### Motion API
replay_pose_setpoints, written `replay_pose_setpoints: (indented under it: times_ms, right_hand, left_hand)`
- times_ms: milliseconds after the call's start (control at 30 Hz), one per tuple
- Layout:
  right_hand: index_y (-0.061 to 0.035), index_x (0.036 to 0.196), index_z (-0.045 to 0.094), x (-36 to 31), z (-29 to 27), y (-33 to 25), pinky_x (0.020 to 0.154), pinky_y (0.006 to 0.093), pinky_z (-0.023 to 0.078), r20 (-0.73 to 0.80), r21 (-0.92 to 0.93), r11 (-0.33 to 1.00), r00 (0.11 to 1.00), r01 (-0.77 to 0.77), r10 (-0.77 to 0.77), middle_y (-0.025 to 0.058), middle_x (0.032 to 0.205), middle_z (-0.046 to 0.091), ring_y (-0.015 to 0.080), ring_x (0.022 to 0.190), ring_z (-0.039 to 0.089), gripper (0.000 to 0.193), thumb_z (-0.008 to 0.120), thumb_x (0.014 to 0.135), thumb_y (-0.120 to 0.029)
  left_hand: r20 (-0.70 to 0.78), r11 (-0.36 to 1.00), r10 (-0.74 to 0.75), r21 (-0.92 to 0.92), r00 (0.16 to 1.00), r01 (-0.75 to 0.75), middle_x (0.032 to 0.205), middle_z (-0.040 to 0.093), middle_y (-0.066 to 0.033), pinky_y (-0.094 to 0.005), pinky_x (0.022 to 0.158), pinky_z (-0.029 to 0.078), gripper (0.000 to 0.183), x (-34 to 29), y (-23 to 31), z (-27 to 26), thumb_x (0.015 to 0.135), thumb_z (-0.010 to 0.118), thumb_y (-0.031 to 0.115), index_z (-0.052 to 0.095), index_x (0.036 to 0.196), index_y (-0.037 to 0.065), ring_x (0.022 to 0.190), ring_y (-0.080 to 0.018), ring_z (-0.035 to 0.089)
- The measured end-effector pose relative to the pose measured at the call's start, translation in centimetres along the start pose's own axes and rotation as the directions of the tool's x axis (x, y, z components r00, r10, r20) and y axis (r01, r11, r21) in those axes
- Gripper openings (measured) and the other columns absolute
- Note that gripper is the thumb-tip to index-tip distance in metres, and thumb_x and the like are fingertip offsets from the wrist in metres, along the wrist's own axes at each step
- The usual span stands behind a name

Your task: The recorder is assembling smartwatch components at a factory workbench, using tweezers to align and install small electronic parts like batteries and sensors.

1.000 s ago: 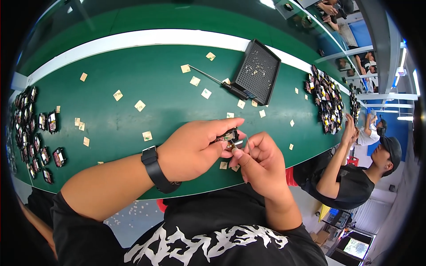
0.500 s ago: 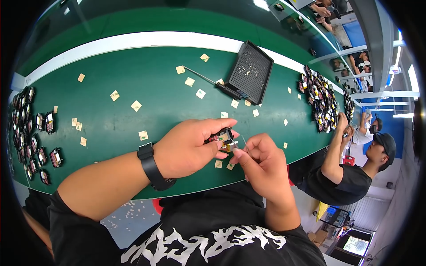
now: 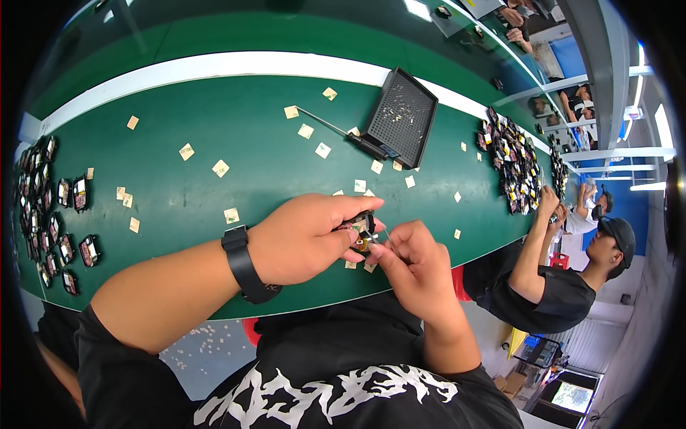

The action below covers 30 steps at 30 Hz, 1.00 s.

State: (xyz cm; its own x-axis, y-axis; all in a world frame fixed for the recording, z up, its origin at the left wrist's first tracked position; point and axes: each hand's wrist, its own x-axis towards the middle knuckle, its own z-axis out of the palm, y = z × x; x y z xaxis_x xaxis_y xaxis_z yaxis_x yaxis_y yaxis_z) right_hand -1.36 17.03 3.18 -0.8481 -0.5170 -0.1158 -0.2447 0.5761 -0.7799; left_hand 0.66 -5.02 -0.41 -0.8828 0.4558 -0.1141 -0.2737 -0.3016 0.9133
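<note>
My left hand (image 3: 304, 239), with a black watch (image 3: 246, 268) on its wrist, grips a small black electronic module (image 3: 363, 227) above the near part of the table. Fingers and thumb close round the module's left side and hide part of it. Within its frame a pale square and a yellow piece show. My right hand (image 3: 418, 268) pinches a pair of thin metal tweezers (image 3: 388, 234) between thumb and fingers. Their tips are at the module's right side; whether they grip anything there is too small to tell.
Small square paper pieces (image 3: 220, 168) lie scattered over the green table (image 3: 264, 143). A black perforated tray (image 3: 404, 107) with tiny pieces stands far right of centre, a thin rod beside it. Similar modules (image 3: 511, 161) are heaped right, others (image 3: 39, 200) left. A co-worker (image 3: 557, 279) sits at right.
My right hand has shifted slightly left, bringing the tweezers closer in to the module. My left hand still holds the module in nearly the same place.
</note>
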Motion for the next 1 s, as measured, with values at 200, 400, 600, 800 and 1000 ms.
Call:
replay_pose_setpoints:
  times_ms: [200, 400, 600, 800, 1000]
  right_hand:
    - [-0.002, 0.099, 0.053, -0.2, 0.3, 0.4, 0.057, 0.0218, 0.047, -0.046, 0.422, 0.904, 0.994, -0.067, 0.095, 0.0041, 0.075, 0.068, 0.0071, 0.066, 0.064, 0.015, 0.068, 0.096, -0.004]
    - [0.0017, 0.11, 0.059, 0.3, 0.8, -0.1, 0.06, 0.0191, 0.045, 0.058, 0.581, 0.761, 0.948, -0.288, 0.314, -0.0017, 0.074, 0.063, 0.0031, 0.065, 0.056, 0.019, 0.07, 0.095, -0.005]
    - [0.0031, 0.105, 0.066, 0.8, 0.9, -1.0, 0.059, 0.0177, 0.042, 0.078, 0.605, 0.746, 0.953, -0.278, 0.293, -0.0002, 0.079, 0.067, 0.0018, 0.067, 0.057, 0.012, 0.069, 0.096, -0.004]
    - [0.0037, 0.108, 0.067, 1.0, 1.0, -1.8, 0.057, 0.0183, 0.042, -0.024, 0.553, 0.804, 0.96, -0.219, 0.278, -0.0007, 0.077, 0.067, 0.0012, 0.067, 0.056, 0.015, 0.069, 0.095, -0.004]
    - [0.0032, 0.1, 0.073, 1.2, 2.4, -0.6, 0.058, 0.0222, 0.047, -0.2, 0.284, 0.956, 0.971, -0.069, 0.13, 0.0028, 0.077, 0.067, 0.0055, 0.065, 0.058, 0.012, 0.073, 0.09, -0.004]
  left_hand:
    - [0.0, 0.981, -0.088, -0.172, 0.996, 0.087, 0.137, 0.057, -0.016, -0.034, 0.097, 0.057, 0.047, 0.0, 0.4, -0.2, 0.101, 0.043, -0.003, 0.043, 0.148, -0.001, 0.116, -0.0211, 0.062]
    - [-0.067, 0.997, 0.044, 0.072, 0.997, -0.039, 0.132, 0.056, -0.013, -0.0328, 0.098, 0.057, 0.045, 0.3, 0.1, -0.2, 0.099, 0.046, -0.004, 0.047, 0.144, -0.002, 0.116, -0.0192, 0.061]
    - [-0.084, 1.0, -0.008, 0.027, 0.996, 0.011, 0.127, 0.058, -0.0154, -0.0329, 0.098, 0.057, 0.041, 0.1, 0.4, 0.2, 0.1, 0.044, -0.005, 0.048, 0.14, -0.006, 0.113, -0.0188, 0.063]
    - [-0.112, 0.998, -0.023, 0.048, 0.993, 0.029, 0.124, 0.061, -0.0163, -0.0324, 0.096, 0.057, 0.039, 0.0, 0.0, 0.5, 0.1, 0.044, -0.005, 0.049, 0.139, -0.008, 0.111, -0.0196, 0.065]
    - [-0.112, 0.994, 0.011, 0.105, 0.994, 0.001, 0.119, 0.064, -0.0134, -0.0307, 0.094, 0.057, 0.042, 0.1, 0.0, 0.5, 0.098, 0.044, -0.006, 0.049, 0.14, -0.006, 0.105, -0.0163, 0.066]
